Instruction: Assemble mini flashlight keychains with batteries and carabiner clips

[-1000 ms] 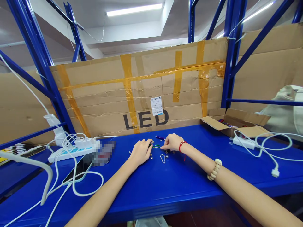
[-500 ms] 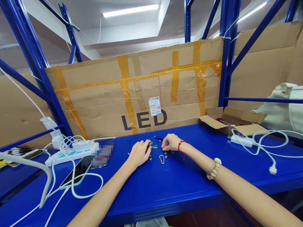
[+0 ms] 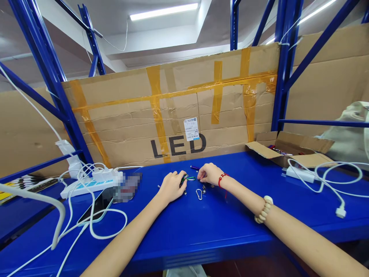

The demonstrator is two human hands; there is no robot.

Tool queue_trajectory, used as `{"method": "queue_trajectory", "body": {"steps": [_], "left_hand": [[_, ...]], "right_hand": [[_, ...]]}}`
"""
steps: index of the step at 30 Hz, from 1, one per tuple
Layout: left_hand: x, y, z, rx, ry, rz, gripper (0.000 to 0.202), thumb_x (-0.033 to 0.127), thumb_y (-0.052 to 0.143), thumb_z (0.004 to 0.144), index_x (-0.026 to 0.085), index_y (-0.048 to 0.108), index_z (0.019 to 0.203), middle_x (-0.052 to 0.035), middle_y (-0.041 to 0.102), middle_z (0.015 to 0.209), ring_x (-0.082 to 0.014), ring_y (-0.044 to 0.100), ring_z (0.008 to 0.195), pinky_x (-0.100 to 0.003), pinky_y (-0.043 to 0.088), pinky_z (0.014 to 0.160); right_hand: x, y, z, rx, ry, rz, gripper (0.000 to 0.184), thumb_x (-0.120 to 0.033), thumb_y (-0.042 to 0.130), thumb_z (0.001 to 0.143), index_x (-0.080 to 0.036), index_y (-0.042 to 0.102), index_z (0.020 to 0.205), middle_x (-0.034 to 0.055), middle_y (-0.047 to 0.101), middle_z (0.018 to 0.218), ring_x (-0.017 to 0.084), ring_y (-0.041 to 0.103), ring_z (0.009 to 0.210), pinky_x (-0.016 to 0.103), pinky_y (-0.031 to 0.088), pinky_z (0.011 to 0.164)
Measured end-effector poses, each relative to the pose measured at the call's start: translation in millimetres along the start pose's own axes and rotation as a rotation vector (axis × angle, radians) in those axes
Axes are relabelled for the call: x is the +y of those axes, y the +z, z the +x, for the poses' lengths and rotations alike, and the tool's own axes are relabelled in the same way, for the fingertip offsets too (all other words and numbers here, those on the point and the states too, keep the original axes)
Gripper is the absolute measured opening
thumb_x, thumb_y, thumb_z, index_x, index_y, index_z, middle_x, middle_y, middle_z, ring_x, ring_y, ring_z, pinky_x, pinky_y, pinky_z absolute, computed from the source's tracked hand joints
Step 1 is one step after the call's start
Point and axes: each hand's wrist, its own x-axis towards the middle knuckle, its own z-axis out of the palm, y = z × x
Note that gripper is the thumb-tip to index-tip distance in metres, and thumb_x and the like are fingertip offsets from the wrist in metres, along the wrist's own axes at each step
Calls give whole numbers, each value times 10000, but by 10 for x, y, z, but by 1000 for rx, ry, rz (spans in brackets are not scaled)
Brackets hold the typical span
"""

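My left hand (image 3: 170, 186) rests on the blue table (image 3: 219, 227) with its fingers curled round a small dark keychain part with a green carabiner (image 3: 188, 178). My right hand (image 3: 210, 174) lies just right of it, fingers pinched together near the green clip; what they pinch is too small to make out. A silver carabiner (image 3: 198, 194) and several small metal pieces (image 3: 204, 189) lie between and just in front of both hands. A small blue-purple tube (image 3: 195, 167) lies behind them.
A taped cardboard sheet marked LED (image 3: 178, 111) stands behind the table. At left are a white power strip (image 3: 92, 181), tangled white cables (image 3: 95, 219) and a phone (image 3: 96, 206). At right sit an open cardboard box (image 3: 288, 148) and a white charger with cable (image 3: 317, 177).
Both hands stay almost in place over the small parts. The green carabiner now shows between them at the left hand's fingertips. The camera shifted slightly.
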Motion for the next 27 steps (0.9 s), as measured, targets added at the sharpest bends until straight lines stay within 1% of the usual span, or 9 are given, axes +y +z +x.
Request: {"method": "queue_trajectory", "body": {"steps": [3,8,11,15,20,23,27], "left_hand": [[1,0,4,-2,0,8,213,267,362,856,187,504,993,-41,600,757,-185,558,703,-297,408,673],[-2,3,5,-9,-8,17,221,271,362,851,189,505,998,-40,592,749,-184,553,695,-295,410,669],[-3,10,-1,4,-8,12,215,267,363,847,189,509,984,-41,582,736,-184,550,685,-294,412,664],[-5,15,-8,24,5,2,207,266,365,845,188,510,969,-46,581,744,-194,551,693,-305,417,671],[-2,5,-13,18,2,-7,200,267,377,842,188,514,964,-46,587,747,-191,555,701,-302,419,675],[-1,5,-15,8,5,-13,204,267,373,845,180,515,963,-48,598,755,-190,560,720,-301,419,684],[-3,17,-19,4,2,-7,211,272,378,843,175,515,971,-56,604,780,-193,566,750,-303,418,705]], "right_hand": [[-33,-14,-21,12,2,-47,159,-82,671,636,-191,698,749,0,688,741,134,639,726,166,467,622],[-53,-24,-55,52,35,-186,159,-201,724,608,-249,704,757,-10,675,865,162,628,761,205,459,630],[-45,-12,-59,15,48,-171,140,-186,703,628,-245,709,754,-13,680,812,156,633,723,199,461,615],[-38,0,-47,5,14,-124,128,-151,692,632,-223,710,737,-6,685,755,149,636,686,192,469,604],[-37,20,-33,-8,12,-107,64,-225,686,658,-219,709,717,5,685,693,157,635,667,197,465,573],[-38,41,-30,-10,-14,-152,62,-237,658,685,-219,710,715,10,682,694,155,630,677,197,453,577],[-45,63,-39,-49,-42,-197,79,-222,630,707,-223,703,736,2,681,724,143,621,685,197,439,574]]}}
